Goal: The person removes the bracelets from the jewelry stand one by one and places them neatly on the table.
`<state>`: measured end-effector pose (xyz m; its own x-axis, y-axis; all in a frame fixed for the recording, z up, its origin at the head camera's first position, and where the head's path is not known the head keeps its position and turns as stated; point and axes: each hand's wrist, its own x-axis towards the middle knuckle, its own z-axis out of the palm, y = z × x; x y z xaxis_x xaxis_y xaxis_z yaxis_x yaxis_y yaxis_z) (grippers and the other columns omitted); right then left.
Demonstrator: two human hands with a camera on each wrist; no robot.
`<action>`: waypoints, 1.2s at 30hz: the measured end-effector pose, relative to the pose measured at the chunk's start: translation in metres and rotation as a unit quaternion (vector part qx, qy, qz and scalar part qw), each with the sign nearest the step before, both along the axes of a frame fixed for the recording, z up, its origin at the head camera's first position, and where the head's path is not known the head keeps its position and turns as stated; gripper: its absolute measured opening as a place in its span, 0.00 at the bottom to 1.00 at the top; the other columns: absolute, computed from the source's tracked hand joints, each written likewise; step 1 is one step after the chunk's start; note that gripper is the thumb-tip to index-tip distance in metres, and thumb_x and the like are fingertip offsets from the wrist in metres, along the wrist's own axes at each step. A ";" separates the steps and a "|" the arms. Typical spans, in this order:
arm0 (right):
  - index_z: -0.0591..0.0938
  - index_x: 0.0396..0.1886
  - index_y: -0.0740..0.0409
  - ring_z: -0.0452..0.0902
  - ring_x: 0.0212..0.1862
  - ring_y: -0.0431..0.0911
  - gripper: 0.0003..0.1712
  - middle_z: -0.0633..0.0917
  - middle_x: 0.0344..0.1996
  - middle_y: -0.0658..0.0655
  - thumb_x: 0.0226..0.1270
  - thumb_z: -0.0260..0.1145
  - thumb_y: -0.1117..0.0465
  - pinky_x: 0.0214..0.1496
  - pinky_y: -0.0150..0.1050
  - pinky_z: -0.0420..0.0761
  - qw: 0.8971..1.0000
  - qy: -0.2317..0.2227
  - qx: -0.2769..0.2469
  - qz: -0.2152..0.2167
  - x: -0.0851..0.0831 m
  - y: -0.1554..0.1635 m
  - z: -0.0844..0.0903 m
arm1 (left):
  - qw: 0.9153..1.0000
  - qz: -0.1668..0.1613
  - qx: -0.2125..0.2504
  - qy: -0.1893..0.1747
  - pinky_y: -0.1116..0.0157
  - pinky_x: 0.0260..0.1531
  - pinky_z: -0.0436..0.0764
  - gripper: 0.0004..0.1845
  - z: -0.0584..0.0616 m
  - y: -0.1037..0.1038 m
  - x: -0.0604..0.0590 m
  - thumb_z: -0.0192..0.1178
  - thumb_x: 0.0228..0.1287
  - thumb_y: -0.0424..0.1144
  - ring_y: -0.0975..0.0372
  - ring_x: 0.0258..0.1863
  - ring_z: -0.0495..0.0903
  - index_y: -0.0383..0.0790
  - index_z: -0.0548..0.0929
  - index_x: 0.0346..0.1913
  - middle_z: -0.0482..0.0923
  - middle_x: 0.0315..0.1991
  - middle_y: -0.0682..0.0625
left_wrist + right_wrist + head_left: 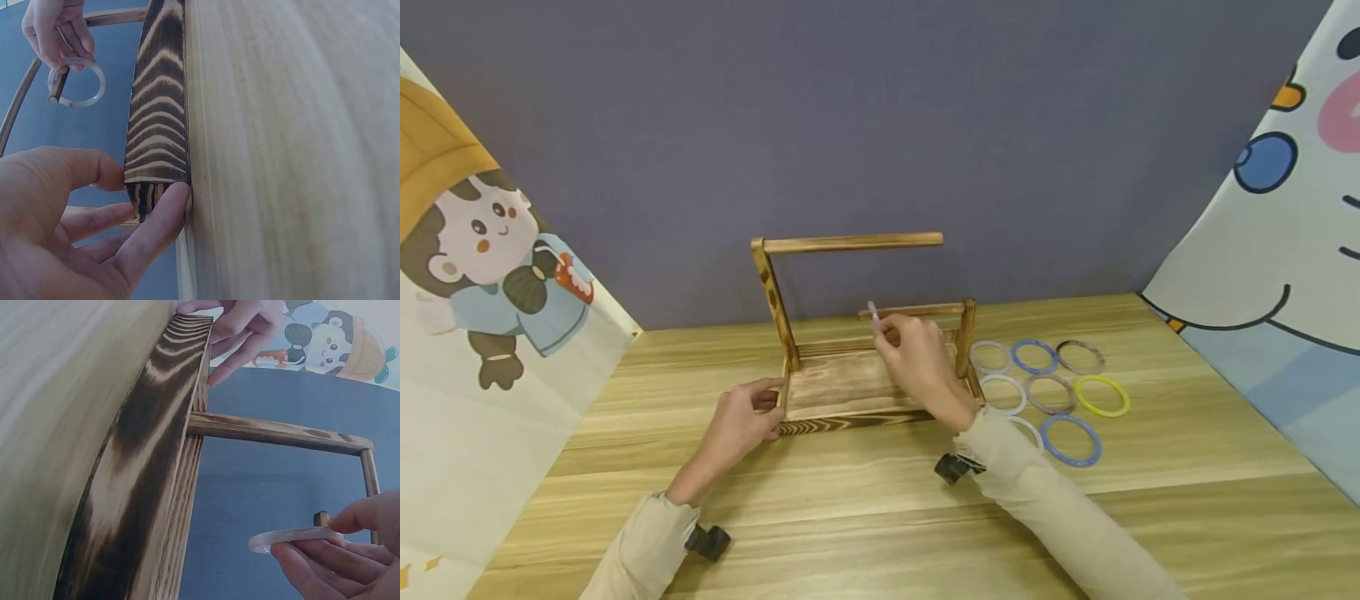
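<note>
Head view: wooden table [880, 517], grey wall [880, 125]; left hand [741, 421] grips stand [850, 387], right hand [921, 358] pinches ring [874, 317]

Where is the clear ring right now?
The clear ring is pinched in the right hand, at the free end of the wooden stand's lower bar, left of the rings on the table.

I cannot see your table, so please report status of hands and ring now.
Left hand grips wooden stand base corner. Right hand pinches clear ring at lower rod tip. Nothing blocking.
</note>
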<state>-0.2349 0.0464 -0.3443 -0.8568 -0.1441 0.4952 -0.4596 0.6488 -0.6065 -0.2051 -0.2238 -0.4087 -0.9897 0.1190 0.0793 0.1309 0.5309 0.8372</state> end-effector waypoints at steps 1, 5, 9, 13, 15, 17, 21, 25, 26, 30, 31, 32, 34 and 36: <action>0.88 0.43 0.63 0.82 0.25 0.40 0.10 0.89 0.32 0.57 0.70 0.63 0.65 0.17 0.27 0.79 1.000 -0.005 -0.001 0.002 0.000 -0.001 0.000 | 1.000 0.001 -0.001 -0.001 0.66 0.25 0.89 0.27 0.000 0.000 0.000 0.59 0.61 0.25 0.57 0.29 0.86 0.29 0.74 0.66 0.82 0.49 0.29; 0.87 0.45 0.64 0.83 0.26 0.40 0.10 0.89 0.34 0.59 0.70 0.62 0.66 0.17 0.27 0.79 1.000 -0.012 -0.014 0.018 0.001 -0.005 0.000 | 1.000 0.003 -0.006 -0.004 0.65 0.26 0.89 0.28 0.001 -0.001 0.000 0.60 0.61 0.26 0.56 0.30 0.87 0.30 0.75 0.66 0.82 0.50 0.29; 0.86 0.45 0.67 0.84 0.28 0.42 0.10 0.89 0.34 0.60 0.70 0.63 0.68 0.21 0.26 0.81 0.999 0.005 -0.022 0.033 -0.001 -0.008 -0.003 | 1.000 0.005 -0.007 -0.003 0.65 0.26 0.89 0.27 0.002 -0.001 0.000 0.59 0.61 0.26 0.56 0.32 0.87 0.31 0.75 0.66 0.82 0.49 0.30; 0.86 0.46 0.67 0.84 0.27 0.43 0.10 0.89 0.34 0.61 0.70 0.64 0.67 0.21 0.27 0.81 0.999 0.012 -0.022 0.042 -0.003 -0.008 -0.005 | 1.000 0.003 -0.010 -0.001 0.66 0.25 0.89 0.27 0.002 0.000 0.000 0.60 0.61 0.26 0.57 0.30 0.86 0.30 0.75 0.66 0.82 0.49 0.30; 0.86 0.47 0.68 0.85 0.28 0.44 0.10 0.89 0.34 0.61 0.71 0.64 0.67 0.22 0.28 0.83 0.999 0.011 -0.021 0.045 -0.003 -0.007 -0.006 | 1.000 0.004 -0.010 -0.002 0.66 0.25 0.89 0.27 0.002 0.001 0.000 0.60 0.61 0.26 0.57 0.28 0.86 0.31 0.75 0.66 0.82 0.49 0.30; 0.85 0.47 0.68 0.86 0.30 0.46 0.11 0.89 0.34 0.62 0.71 0.64 0.67 0.25 0.29 0.85 0.999 0.009 -0.022 0.048 -0.004 -0.006 -0.006 | 1.000 0.003 -0.012 -0.001 0.66 0.26 0.89 0.27 0.002 0.002 -0.001 0.60 0.61 0.26 0.58 0.28 0.86 0.31 0.75 0.66 0.82 0.49 0.30; 0.85 0.48 0.68 0.87 0.34 0.48 0.11 0.89 0.35 0.62 0.71 0.64 0.67 0.28 0.30 0.87 0.999 0.004 -0.019 0.050 -0.005 -0.004 -0.005 | 1.000 0.003 -0.012 -0.003 0.67 0.26 0.89 0.28 0.003 0.003 -0.001 0.59 0.60 0.26 0.57 0.29 0.86 0.32 0.75 0.66 0.82 0.49 0.29; 0.85 0.48 0.69 0.86 0.29 0.46 0.11 0.89 0.36 0.63 0.71 0.64 0.67 0.22 0.29 0.83 0.998 -0.006 -0.015 0.065 -0.006 -0.003 -0.005 | 1.000 0.003 -0.011 -0.005 0.66 0.26 0.89 0.28 0.003 0.003 -0.002 0.59 0.60 0.26 0.57 0.28 0.86 0.31 0.75 0.66 0.82 0.49 0.29; 0.85 0.48 0.69 0.85 0.28 0.45 0.11 0.89 0.35 0.63 0.71 0.64 0.67 0.20 0.29 0.82 0.997 -0.010 -0.014 0.070 -0.007 -0.003 -0.005 | 1.000 0.003 -0.011 -0.005 0.66 0.26 0.89 0.28 0.004 0.003 -0.002 0.59 0.61 0.26 0.57 0.29 0.86 0.31 0.75 0.66 0.82 0.49 0.29; 0.86 0.46 0.68 0.82 0.24 0.42 0.10 0.89 0.35 0.64 0.71 0.64 0.67 0.16 0.29 0.78 0.996 -0.023 -0.005 0.081 -0.008 -0.003 -0.005 | 1.000 0.003 -0.012 -0.004 0.66 0.26 0.89 0.27 0.003 0.001 -0.001 0.60 0.62 0.26 0.57 0.30 0.86 0.31 0.75 0.66 0.81 0.50 0.30; 0.86 0.45 0.68 0.82 0.24 0.41 0.10 0.89 0.34 0.63 0.71 0.64 0.67 0.17 0.29 0.78 0.996 -0.026 -0.001 0.080 -0.008 -0.003 -0.005 | 1.000 0.002 -0.013 -0.004 0.66 0.26 0.89 0.27 0.003 0.001 -0.001 0.60 0.62 0.26 0.57 0.30 0.86 0.31 0.75 0.66 0.81 0.50 0.30; 0.86 0.44 0.67 0.82 0.24 0.41 0.09 0.89 0.34 0.62 0.71 0.64 0.67 0.18 0.28 0.79 0.997 -0.027 0.003 0.078 -0.008 -0.003 -0.005 | 1.000 0.002 -0.013 -0.003 0.66 0.26 0.89 0.27 0.003 0.001 -0.001 0.60 0.62 0.26 0.56 0.30 0.86 0.31 0.74 0.66 0.81 0.50 0.29; 0.87 0.41 0.66 0.83 0.26 0.40 0.07 0.89 0.32 0.60 0.71 0.64 0.67 0.21 0.27 0.81 0.996 -0.027 0.008 0.079 -0.007 -0.003 -0.005 | 1.000 0.003 -0.012 -0.002 0.66 0.26 0.89 0.27 0.002 0.000 0.000 0.60 0.63 0.26 0.56 0.30 0.86 0.31 0.75 0.66 0.81 0.50 0.29; 0.87 0.38 0.64 0.84 0.27 0.40 0.06 0.89 0.30 0.58 0.70 0.64 0.68 0.23 0.26 0.83 0.996 -0.029 0.010 0.083 -0.007 -0.002 -0.004 | 1.000 0.002 -0.012 -0.001 0.66 0.26 0.89 0.27 0.002 0.000 0.000 0.60 0.62 0.26 0.56 0.29 0.86 0.30 0.74 0.66 0.81 0.50 0.29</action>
<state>-0.2420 0.0442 -0.3487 -0.8471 -0.2956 0.4416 -0.5267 0.5781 -0.6232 -0.2047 -0.2239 -0.4068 -0.9903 0.1166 0.0752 0.1275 0.5521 0.8240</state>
